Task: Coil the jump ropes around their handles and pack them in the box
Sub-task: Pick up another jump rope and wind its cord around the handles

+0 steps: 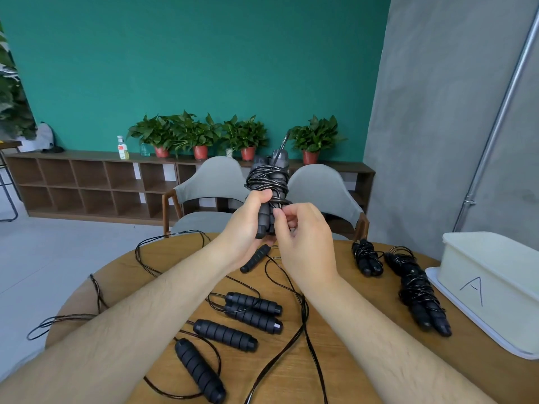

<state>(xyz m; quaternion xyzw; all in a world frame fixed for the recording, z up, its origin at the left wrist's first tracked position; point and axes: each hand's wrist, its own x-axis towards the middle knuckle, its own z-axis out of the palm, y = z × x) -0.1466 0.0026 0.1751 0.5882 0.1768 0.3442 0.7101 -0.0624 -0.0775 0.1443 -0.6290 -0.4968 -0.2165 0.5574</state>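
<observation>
My left hand (pixel 248 223) grips a pair of black jump-rope handles (pixel 268 182) held upright above the round wooden table (pixel 175 258), with cord coiled round their upper half. My right hand (pixel 303 240) pinches the cord just below the coil. Two coiled rope bundles (pixel 367 258) (pixel 420 290) lie at the right, beside the white box (pixel 490 275) marked "A". Several loose black handles (pixel 253 310) (pixel 224 335) (pixel 199 370) (pixel 256 258) lie on the table under my arms, their cords (pixel 303 325) trailing across it.
The white box stands on its lid (pixel 472 316) at the table's right edge. Two grey chairs (pixel 210 182) stand behind the table. Loose cord loops hang over the table's left edge (pixel 67 319). A low shelf with potted plants runs along the green wall.
</observation>
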